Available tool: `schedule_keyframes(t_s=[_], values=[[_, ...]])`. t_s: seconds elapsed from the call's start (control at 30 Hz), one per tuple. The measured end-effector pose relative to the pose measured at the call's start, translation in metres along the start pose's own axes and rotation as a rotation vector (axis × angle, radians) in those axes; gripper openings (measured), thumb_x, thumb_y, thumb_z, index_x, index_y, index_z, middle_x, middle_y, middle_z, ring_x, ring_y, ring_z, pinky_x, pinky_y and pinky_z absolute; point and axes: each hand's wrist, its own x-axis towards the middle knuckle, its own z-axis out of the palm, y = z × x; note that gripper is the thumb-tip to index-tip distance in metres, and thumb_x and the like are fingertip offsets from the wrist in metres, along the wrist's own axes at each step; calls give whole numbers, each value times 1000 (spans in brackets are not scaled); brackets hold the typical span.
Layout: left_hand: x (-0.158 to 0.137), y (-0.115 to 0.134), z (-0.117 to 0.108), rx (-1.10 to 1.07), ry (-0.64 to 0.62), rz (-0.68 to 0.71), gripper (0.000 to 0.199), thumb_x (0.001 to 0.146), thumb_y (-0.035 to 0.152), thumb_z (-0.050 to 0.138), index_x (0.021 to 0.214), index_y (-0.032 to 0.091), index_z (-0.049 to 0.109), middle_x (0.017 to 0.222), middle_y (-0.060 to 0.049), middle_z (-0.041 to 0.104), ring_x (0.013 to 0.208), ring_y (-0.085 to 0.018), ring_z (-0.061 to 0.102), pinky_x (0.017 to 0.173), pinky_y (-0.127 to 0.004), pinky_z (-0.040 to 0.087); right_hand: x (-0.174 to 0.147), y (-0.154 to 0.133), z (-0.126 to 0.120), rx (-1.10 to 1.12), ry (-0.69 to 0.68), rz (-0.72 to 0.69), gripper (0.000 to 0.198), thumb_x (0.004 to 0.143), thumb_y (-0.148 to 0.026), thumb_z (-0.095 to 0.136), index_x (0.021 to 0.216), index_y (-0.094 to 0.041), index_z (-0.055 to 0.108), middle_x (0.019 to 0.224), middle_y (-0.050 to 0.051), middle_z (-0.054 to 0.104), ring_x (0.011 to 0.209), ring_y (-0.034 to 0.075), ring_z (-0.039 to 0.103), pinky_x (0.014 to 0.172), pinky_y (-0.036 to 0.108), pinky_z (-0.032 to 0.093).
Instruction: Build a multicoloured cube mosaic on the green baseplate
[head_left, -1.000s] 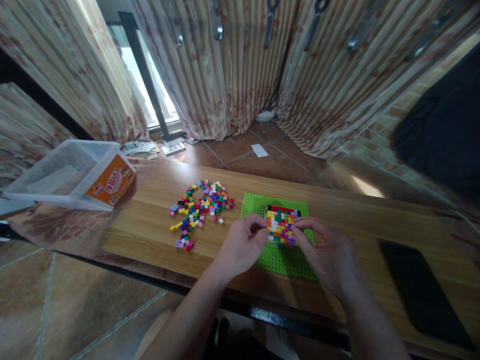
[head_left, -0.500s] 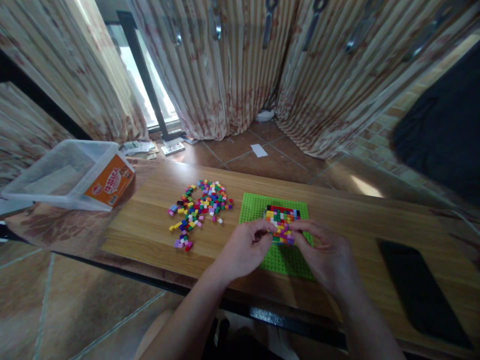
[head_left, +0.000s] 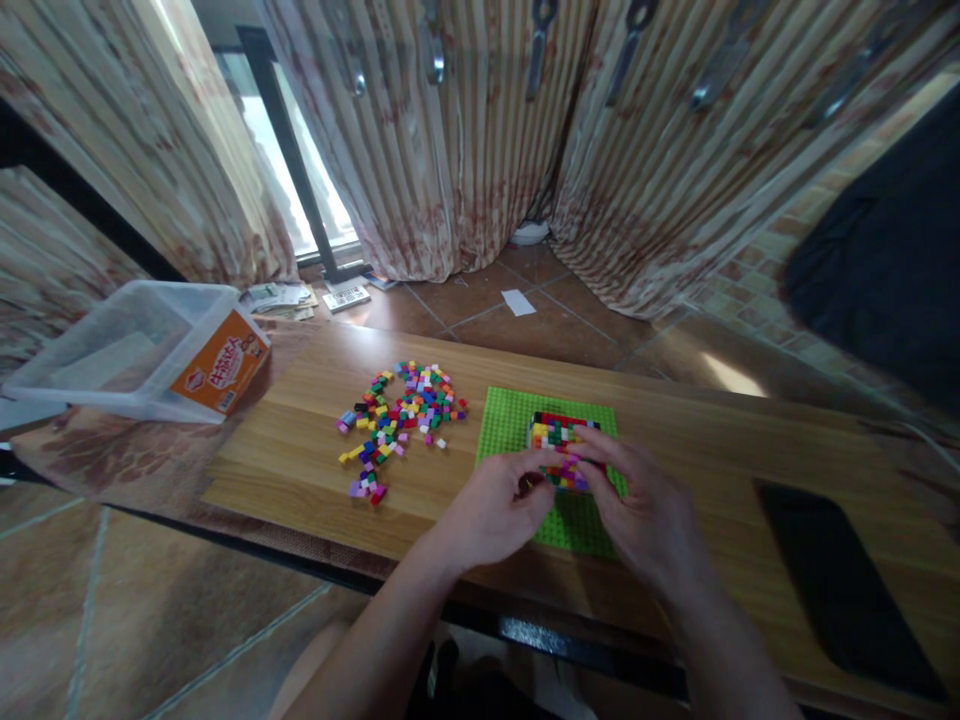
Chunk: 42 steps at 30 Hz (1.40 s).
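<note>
A block of multicoloured toy bricks (head_left: 557,434) sits on a green studded baseplate (head_left: 505,412), partly hidden by my fingers. My left hand (head_left: 499,508) is closed at the block's left side. Its index fingertip reaches over the bricks, and a small yellowish spot shows in the gap by the thumb; what it pinches is too small to tell. From the right, my right hand (head_left: 646,500) lies over the block with index finger and thumb apart, their tips touching the bricks. No separate brick is visible in that hand.
Loose coloured bricks (head_left: 405,412) are spread on the wooden board (head_left: 300,430) to the left. A clear plastic bin (head_left: 150,385) with an orange label stands at the far left. A black phone-like slab (head_left: 844,580) lies on the right. Striped curtains (head_left: 465,150) hang behind.
My right index finger has moved up and away from me across the block, widening from the thumb. My left hand has dropped slightly towards me. The loose bricks are unmoved.
</note>
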Motion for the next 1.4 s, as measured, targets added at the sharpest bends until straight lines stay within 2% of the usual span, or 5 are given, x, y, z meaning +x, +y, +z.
schedule_keyframes(t_s=[0.23, 0.37, 0.67, 1.0, 1.4], values=[[6, 4, 3, -375, 147, -154, 20, 83, 29, 59, 70, 16, 67, 55, 4, 50, 50, -8, 41, 51, -22, 32, 0, -18, 3, 94, 6, -24, 36, 93, -23, 59, 128, -33, 61, 106, 1, 77, 101, 21, 70, 93, 43, 55], [5, 6, -1, -563, 114, -195, 29, 77, 42, 70, 70, 14, 65, 58, 5, 51, 48, -6, 41, 48, -21, 31, -1, -24, 5, 125, 17, 3, 36, 93, -24, 60, 127, -33, 61, 110, 0, 76, 109, 20, 68, 98, 42, 52], [5, 8, -2, -786, 116, -248, 25, 70, 36, 78, 76, 13, 67, 65, 3, 56, 53, -6, 43, 50, -21, 31, -2, -27, 5, 223, 8, 115, 26, 89, -32, 65, 116, -32, 68, 109, 1, 76, 106, 22, 69, 101, 46, 49], [5, 8, -1, -692, 60, -229, 25, 73, 37, 73, 81, 14, 67, 68, 2, 57, 53, -6, 44, 51, -21, 33, 3, -23, 2, 330, -3, 128, 9, 88, -32, 66, 88, -30, 75, 103, 3, 73, 100, 22, 67, 95, 45, 51], [13, -9, -8, -191, 328, -183, 19, 82, 29, 56, 82, 14, 68, 62, 3, 56, 51, -8, 42, 51, -22, 32, -5, 18, -4, 116, 9, 262, 14, 82, -41, 70, 82, -29, 77, 115, 5, 65, 109, 26, 60, 98, 52, 45]])
